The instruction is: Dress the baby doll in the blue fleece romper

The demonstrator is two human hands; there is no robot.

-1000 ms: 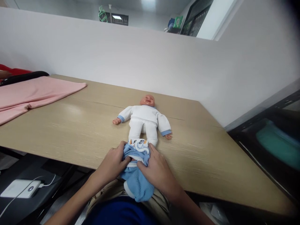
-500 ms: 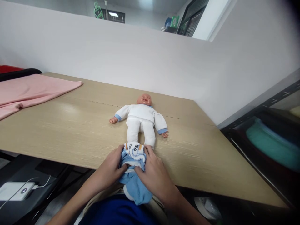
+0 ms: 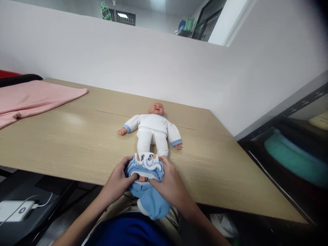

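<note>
While both hands [image 3: 118, 178] [image 3: 171, 182] clamp the blue garment [image 3: 153, 202], it seemingly overhangs the broad table's edge [image 3: 217, 205].

The doll [image 3: 153, 124] lies on its back on the table [image 3: 205, 174], head toward the wall side, arms spread outward and white legs stretched toward the near edge, dressed in a white top with blue cuffs. The fuzzy blue garment [image 3: 154, 201], white-trimmed with an animal's eyes and orange patches on its band, is bunched around the lower legs, a bare foot showing in its opening and its loose end drooping past the edge.
</note>
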